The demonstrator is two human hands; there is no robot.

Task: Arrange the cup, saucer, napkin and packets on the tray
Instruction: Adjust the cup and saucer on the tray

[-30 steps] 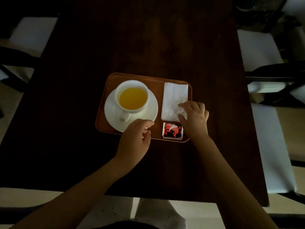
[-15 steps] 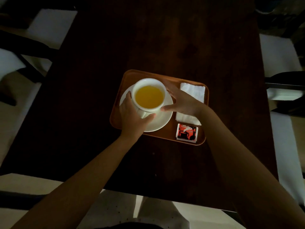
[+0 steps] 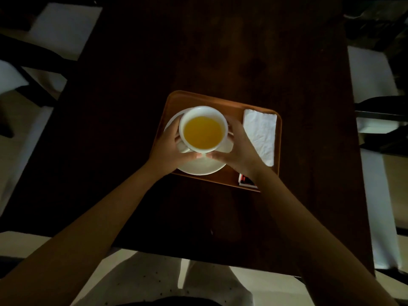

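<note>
An orange tray (image 3: pixel 212 100) lies on the dark table. A white cup (image 3: pixel 203 129) of yellow drink sits over a white saucer (image 3: pixel 199 167) at the tray's left. My left hand (image 3: pixel 170 149) wraps the cup's left side and my right hand (image 3: pixel 235 149) wraps its right side, thumbs nearly meeting at the front. Whether the cup is raised off the saucer I cannot tell. A white napkin (image 3: pixel 260 135) lies on the tray's right part. A red and black packet (image 3: pixel 246 181) shows at the tray's near right corner, partly under my right wrist.
The dark wooden table (image 3: pixel 220 51) stretches away beyond the tray. White-cushioned chairs stand at the left (image 3: pixel 64 29) and at the right (image 3: pixel 371 74). My lap in light trousers (image 3: pixel 154 281) shows below the table's near edge.
My right hand left the napkin and came to the cup's right side. My left hand moved up from the saucer's rim to the cup's left side. The view shifted.
</note>
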